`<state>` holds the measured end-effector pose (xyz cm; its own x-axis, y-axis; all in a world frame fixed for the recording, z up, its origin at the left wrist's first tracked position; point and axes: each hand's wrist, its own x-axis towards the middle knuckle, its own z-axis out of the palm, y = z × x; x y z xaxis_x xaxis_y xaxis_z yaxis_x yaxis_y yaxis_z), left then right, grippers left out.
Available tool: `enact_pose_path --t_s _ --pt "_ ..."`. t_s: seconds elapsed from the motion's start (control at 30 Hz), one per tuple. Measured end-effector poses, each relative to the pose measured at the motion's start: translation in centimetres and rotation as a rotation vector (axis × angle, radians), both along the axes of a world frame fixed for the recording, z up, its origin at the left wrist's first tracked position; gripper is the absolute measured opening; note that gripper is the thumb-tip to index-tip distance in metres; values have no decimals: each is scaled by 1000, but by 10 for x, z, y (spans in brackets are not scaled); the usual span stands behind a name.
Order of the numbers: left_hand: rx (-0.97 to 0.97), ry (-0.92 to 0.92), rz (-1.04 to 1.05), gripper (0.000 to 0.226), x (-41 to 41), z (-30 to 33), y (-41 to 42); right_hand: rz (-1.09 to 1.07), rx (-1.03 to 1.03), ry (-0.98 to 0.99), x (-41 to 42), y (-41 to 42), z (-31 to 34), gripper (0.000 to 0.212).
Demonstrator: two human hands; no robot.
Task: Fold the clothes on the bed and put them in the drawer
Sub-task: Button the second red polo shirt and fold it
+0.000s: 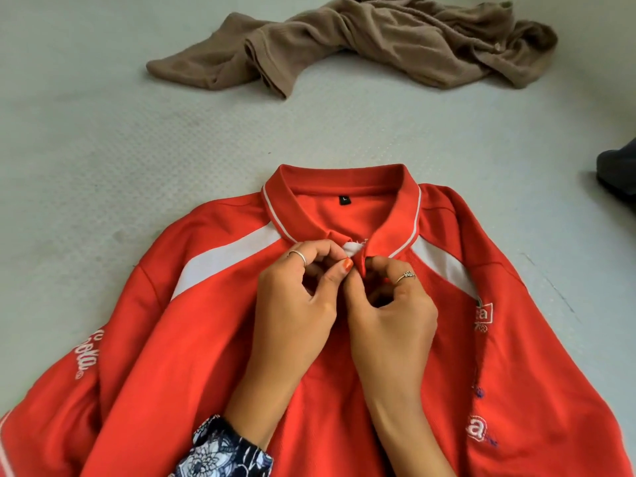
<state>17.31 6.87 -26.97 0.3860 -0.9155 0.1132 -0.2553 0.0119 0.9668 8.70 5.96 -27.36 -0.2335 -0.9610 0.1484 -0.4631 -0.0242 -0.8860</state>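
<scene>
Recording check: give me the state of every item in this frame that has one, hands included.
red polo shirt: laid out flat on the bed, front up, not yet folded.
collar placket: pinched by both hands, being fastened or adjusted.
left hand: pinches the placket.
right hand: pinches the placket.
brown garment: crumpled, unfolded, farther up the bed.
dark item: at the right edge, cut off, cannot tell.

Floral navy-white sleeve (223, 449); ringed hands; orange nail polish.
</scene>
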Motion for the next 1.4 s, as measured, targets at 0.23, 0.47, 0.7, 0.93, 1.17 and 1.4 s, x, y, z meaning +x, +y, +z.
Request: enact_pose_path --t_s 0.23,0.47,0.7,0.93,1.17,1.4 --pt "-3 13 33 8 0 -2 0 62 80 -232 -5 -2 1 7" --pt "-72 -61 119 14 -1 -2 3 229 139 -367 -10 -3 3 18" --pt "-64 -25 114 19 1 -1 0 286 193 -271 -11 -15 0 14" --pt "-80 -151 155 16 -1 -2 2 318 110 -78 -12 -17 0 8" --pt "-15 -34 181 7 -9 8 2 277 -68 105 -7 -12 -4 6" --pt "-13 187 244 26 -11 4 -6 308 25 -178 -7 -13 0 7"
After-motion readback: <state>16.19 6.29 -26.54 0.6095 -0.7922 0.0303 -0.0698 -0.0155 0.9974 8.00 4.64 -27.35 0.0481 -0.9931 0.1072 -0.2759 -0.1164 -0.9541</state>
